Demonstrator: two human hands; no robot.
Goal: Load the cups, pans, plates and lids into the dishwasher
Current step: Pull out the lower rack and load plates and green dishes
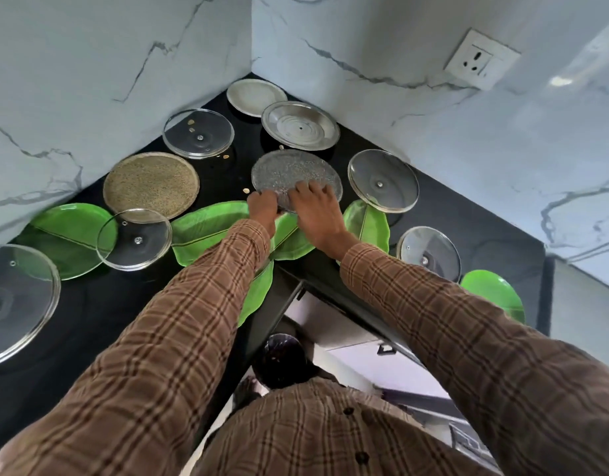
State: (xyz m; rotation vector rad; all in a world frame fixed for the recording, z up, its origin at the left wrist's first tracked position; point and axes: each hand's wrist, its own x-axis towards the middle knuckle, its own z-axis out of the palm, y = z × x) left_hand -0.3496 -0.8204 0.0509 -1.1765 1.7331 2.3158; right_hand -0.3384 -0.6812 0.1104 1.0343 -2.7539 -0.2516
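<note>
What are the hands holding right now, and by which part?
Both hands, left hand and right hand, grip the textured grey plate at its near rim; whether it has left the counter cannot be told.

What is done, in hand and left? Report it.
Done: nothing visibly loaded; no dishwasher is clearly in view. In hand: the left hand and right hand grip the round textured grey plate. Left: clear glass lids, green leaf-shaped plates, steel plates on the black counter.
</note>
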